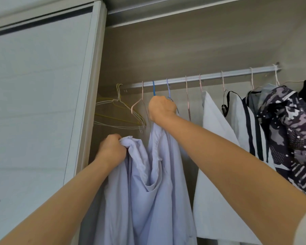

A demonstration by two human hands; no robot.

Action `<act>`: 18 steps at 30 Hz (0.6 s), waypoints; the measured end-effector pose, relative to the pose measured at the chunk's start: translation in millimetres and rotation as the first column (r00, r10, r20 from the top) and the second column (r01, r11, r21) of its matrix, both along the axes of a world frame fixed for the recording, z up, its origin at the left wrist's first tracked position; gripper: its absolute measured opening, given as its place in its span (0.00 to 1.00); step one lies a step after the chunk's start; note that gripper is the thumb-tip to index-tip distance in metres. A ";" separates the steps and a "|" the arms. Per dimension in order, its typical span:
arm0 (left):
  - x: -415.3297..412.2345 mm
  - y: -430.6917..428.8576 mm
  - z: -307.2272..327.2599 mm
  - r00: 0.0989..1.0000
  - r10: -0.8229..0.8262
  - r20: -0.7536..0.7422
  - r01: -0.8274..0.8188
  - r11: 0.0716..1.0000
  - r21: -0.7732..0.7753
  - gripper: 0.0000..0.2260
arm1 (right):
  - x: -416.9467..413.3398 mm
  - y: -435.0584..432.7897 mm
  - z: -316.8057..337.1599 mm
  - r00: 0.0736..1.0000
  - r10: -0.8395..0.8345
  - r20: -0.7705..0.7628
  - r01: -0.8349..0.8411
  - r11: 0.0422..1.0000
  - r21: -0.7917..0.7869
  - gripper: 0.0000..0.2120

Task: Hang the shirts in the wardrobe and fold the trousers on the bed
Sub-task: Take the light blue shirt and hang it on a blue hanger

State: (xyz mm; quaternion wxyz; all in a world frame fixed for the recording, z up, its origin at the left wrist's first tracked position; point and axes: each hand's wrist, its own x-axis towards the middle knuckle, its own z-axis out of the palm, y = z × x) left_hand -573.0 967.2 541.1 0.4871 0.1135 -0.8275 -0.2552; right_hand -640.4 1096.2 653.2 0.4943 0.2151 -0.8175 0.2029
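A pale lilac-blue shirt [148, 188] hangs in loose folds below the wardrobe rail [210, 76]. My right hand [162, 107] grips the neck of a blue wire hanger [153, 87] whose hook sits over the rail; the shirt's top drops from under that fist. Lower and to the left, my left hand [111, 149] holds a bunched part of the same shirt. The hanger's arms are hidden by my hand and the cloth.
Several bare wire hangers [118, 112] crowd the rail's left end. To the right hang a white garment [217, 138], a white top with dark stripes [251, 131] and a purple patterned jacket [290, 131]. A sliding door [42, 103] stands on the left.
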 end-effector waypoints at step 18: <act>3.8 4.8 -11.2 0.989 -0.150 -0.014 0.148 0.986 -0.079 0.07 | 7.6 8.5 -18.8 0.983 0.043 -0.179 -0.055 0.996 -0.064 0.13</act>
